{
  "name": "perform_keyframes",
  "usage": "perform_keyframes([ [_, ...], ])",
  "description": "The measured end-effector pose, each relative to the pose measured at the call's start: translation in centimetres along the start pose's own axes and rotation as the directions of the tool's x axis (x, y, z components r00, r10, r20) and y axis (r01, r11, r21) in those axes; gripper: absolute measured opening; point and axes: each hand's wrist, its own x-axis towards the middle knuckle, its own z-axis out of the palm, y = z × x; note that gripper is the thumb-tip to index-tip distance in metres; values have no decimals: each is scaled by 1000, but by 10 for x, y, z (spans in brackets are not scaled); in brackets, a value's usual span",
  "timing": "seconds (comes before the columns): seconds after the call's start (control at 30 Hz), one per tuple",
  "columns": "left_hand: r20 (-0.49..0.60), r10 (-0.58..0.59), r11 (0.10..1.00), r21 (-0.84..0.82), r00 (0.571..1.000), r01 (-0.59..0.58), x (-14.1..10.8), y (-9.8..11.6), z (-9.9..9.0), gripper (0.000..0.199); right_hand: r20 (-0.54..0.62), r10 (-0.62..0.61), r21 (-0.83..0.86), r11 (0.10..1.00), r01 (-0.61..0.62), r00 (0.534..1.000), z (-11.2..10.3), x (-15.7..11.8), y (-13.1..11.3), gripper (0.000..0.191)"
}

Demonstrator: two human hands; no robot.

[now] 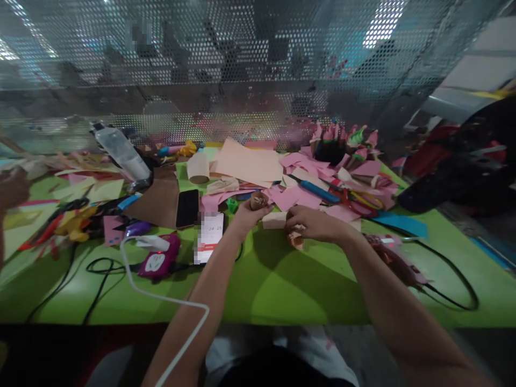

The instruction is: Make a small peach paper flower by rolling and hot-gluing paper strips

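Observation:
Near the middle of the green table, my left hand [246, 216] is closed around a small brown paper cup [258, 200] with crumpled pale paper inside. To its right, the curled fingers of my right hand [308, 222] close on the end of a cream paper strip [274, 220]. Just under that hand is another small brown paper cup [297, 240], also with crumpled paper in it; whether the hand touches it is unclear. A small green piece [231, 205] lies left of my left hand. Pink paper scraps [287, 198] spread behind both hands.
A lit phone [212, 236], a dark phone [187, 208] and a magenta power socket [161, 260] with a white cable lie left. Blue-handled scissors [318, 191] rest behind my right hand. A pink glue gun [397, 258] lies right. A bottle [121, 153] leans at the back. Another person's hand [14, 188] is far left.

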Motion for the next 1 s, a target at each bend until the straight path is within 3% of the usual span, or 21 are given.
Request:
perform_keyframes([
  [0.1, 22, -31, 1000, -5, 999, 31, 2, -5, 1, 35, -91, 20, 93, 996, -12, 996, 1, 4, -4, 19],
  [0.17, 67, -47, 999, -20, 997, 48, 1, -8, 3, 36, -279, 13, 207, 977, 46, 960, 0, 3, -6, 20],
  [0.3, 139, -105, 985, -121, 985, 122, -5, -11, 10, 45, -675, 12, 245, 947, 208, 737, -1, 1, -12, 15],
  [0.33, 192, -105, 980, -146, 976, 135, -7, -11, 12, 47, -721, 10, 228, 948, 223, 693, 0, 1, -13, 14],
  [0.4, 280, -99, 970, -185, 955, 155, -10, -11, 14, 50, -758, -6, 199, 950, 240, 652, 3, 4, -15, 15],
  [0.47, 287, -86, 965, -215, 954, 151, -11, -11, 16, 53, -758, -41, 181, 946, 271, 651, 5, 7, -16, 16],
  [0.57, 205, -82, 965, -226, 975, 129, -9, -11, 16, 55, -757, -65, 187, 932, 312, 650, 8, 10, -14, 14],
  [0.7, 108, -37, 972, -225, 993, 60, -7, -9, 15, 50, -774, 88, 310, 916, 254, 627, 6, 10, -12, 12],
  [0.83, 60, 7, 978, -211, 998, 6, -6, -10, 16, 43, -675, 271, 501, 851, 156, 686, 6, 11, -14, 23],
  [0.93, 28, 20, 984, -179, 999, -15, -6, -12, 16, 39, -631, 270, 520, 843, 137, 728, 9, 16, -16, 32],
  [1.0, 17, 22, 987, -158, 1000, -19, -7, -12, 17, 36, -651, 220, 479, 861, 169, 726, 13, 20, -16, 30],
])
